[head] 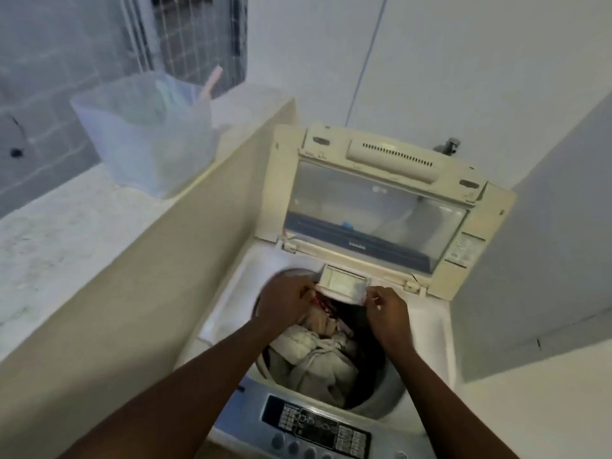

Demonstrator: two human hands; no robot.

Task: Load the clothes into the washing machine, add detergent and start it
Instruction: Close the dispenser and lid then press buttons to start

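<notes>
A cream top-loading washing machine [430,329] stands below me with its glass lid [374,207] raised. The drum holds clothes [318,356], mostly pale fabric with a red piece at the back. A small white detergent drawer [342,283] juts out over the drum's back rim. My left hand [284,303] grips the drawer's left end. My right hand [387,313] pinches its right end. The control panel [314,425] with round buttons lies at the machine's front edge.
A low cream wall [185,246] runs along the machine's left side. On the ledge behind it sits a translucent plastic bin [149,127] with items inside. A white wall block [546,260] stands close on the right. A tap [448,145] shows behind the lid.
</notes>
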